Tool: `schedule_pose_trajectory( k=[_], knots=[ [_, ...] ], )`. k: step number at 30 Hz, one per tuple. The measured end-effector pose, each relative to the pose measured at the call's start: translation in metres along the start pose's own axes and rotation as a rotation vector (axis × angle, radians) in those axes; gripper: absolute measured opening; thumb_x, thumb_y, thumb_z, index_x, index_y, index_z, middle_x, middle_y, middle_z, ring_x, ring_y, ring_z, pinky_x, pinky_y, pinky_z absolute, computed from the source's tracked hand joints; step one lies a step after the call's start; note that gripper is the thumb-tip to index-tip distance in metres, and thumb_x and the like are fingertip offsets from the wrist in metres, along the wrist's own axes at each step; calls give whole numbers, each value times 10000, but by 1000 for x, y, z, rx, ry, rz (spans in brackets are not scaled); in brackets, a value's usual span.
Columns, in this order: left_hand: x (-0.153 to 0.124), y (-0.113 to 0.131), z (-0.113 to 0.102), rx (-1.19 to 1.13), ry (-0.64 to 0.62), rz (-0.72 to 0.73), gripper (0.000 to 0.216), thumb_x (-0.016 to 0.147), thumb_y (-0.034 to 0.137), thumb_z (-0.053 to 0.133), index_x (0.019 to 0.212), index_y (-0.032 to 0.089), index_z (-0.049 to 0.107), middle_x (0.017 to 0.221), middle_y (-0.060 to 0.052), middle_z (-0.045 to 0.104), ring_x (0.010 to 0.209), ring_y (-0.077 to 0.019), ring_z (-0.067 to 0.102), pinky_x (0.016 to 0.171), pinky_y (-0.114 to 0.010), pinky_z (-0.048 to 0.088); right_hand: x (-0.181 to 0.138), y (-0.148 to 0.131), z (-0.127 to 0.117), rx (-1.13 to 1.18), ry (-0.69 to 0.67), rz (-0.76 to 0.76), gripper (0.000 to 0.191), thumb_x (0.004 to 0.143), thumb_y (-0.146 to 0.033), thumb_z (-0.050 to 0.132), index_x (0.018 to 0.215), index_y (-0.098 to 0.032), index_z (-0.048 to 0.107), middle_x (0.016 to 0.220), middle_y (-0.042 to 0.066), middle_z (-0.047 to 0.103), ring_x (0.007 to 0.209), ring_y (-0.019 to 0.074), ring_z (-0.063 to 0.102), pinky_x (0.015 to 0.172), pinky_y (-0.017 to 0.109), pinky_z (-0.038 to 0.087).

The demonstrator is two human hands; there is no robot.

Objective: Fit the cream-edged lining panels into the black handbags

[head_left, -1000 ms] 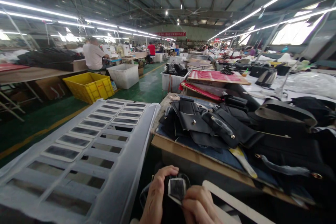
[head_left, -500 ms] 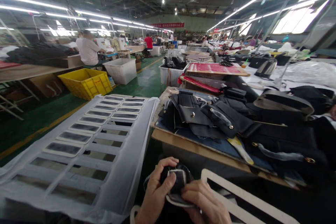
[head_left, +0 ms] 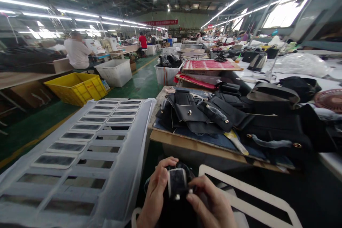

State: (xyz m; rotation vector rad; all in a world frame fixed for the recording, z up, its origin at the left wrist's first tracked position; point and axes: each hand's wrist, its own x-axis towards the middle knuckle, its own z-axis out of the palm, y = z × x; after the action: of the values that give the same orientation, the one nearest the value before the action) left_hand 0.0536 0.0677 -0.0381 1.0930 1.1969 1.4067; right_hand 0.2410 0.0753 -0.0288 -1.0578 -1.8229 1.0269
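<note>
Black patch point(head_left: 176, 182), white-edged, looks light and limp; best pinched at its edges; left hand point(head_left: 156, 194) and right hand point(head_left: 212, 203) both grip it.

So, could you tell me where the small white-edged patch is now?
Head view, bottom centre: the patch is pinched between left hand and right hand.

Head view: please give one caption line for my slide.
Left hand and right hand hold a white-edged black patch beside a white cut-out sheet and piled black bag parts.

No lettering is legible; the red banner point(head_left: 162, 22) and yellow crate point(head_left: 77, 87) label blur.
</note>
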Motion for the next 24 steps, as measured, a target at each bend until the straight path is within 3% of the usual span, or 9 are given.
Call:
schedule_pose_trajectory(
  k=[4, 7, 15, 24],
  knots=[
    [-2, -8, -2, -75, 43, 20, 510, 986, 590, 285, 1080, 244, 648, 1254, -58, 613, 1248, -259, 510, 1073, -361, 373, 11, 6, 9, 21, -28, 93, 285, 861, -422, 672, 720, -208, 549, 720, -19, 544, 668, 148, 536, 613, 244, 424],
    [-2, -12, -5, -49, 51, 58, 558, 942, 668, 322, 1087, 246, 655, 1233, -61, 623, 1242, -277, 511, 1059, -365, 396, 6, 8, 17, -30, -14, 106, 275, 898, -363, 619, 710, -210, 490, 730, -19, 523, 660, 140, 518, 609, 242, 399],
    [1, -3, -4, 99, 107, 40, 418, 937, 601, 449, 1029, 256, 667, 1184, -50, 650, 1204, -257, 537, 1069, -370, 394, 1, 6, 25, 17, 15, 164, 280, 951, -374, 521, 730, -219, 446, 712, -28, 480, 647, 141, 486, 603, 248, 370],
    [-2, -4, -6, 75, 198, 16, 395, 903, 619, 515, 972, 264, 675, 1163, -32, 665, 1228, -248, 532, 1085, -367, 384, 7, 9, 37, 281, 90, 334, 259, 800, -263, 638, 713, -237, 395, 659, -55, 452, 635, 141, 430, 594, 263, 335]
  ],
)
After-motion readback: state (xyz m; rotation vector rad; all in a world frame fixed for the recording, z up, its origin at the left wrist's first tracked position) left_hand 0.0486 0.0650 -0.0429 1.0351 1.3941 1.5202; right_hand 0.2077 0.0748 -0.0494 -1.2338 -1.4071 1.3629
